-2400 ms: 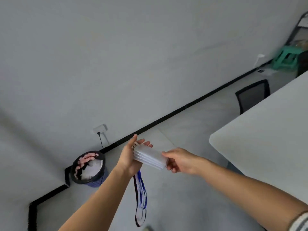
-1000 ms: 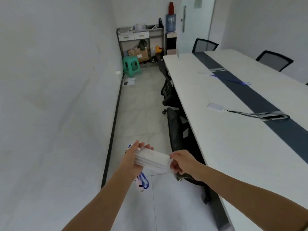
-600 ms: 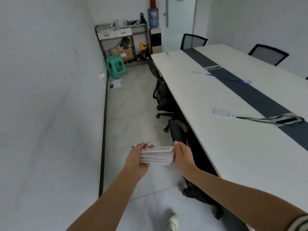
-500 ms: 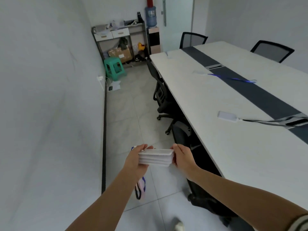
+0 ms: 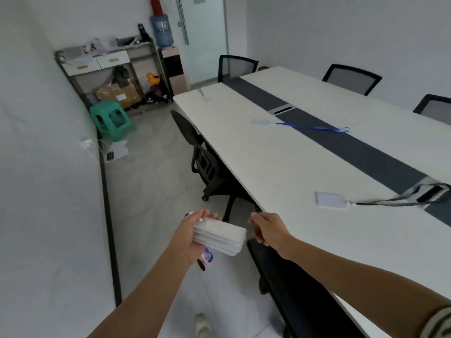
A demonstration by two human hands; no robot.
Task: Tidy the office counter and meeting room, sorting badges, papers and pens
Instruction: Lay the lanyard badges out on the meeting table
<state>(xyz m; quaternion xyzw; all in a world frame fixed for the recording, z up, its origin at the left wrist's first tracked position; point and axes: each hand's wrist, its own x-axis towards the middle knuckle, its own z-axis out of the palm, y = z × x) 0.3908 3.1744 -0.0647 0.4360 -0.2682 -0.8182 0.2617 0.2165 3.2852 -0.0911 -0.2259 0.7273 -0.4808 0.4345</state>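
Note:
My left hand (image 5: 189, 236) grips a stack of white badge holders (image 5: 219, 236) by its left end, with lanyards (image 5: 206, 257) dangling beneath. My right hand (image 5: 267, 229) hovers just right of the stack, fingers apart and holding nothing. On the long white meeting table (image 5: 280, 167) lie three more badges: one with a grey lanyard (image 5: 332, 200) near me, one with a blue lanyard (image 5: 262, 122) further along, and one (image 5: 207, 98) at the far end.
Black chairs (image 5: 207, 164) are tucked along the table's near side, another (image 5: 292, 289) right below my right arm. A white wall runs along the left. At the back stand a cluttered shelf (image 5: 107, 69), a green stool (image 5: 111, 120) and a water dispenser (image 5: 168, 57).
I turned from the wall and bin to face along the table. My right hand let go of the right end of the badge stack and drew slightly away.

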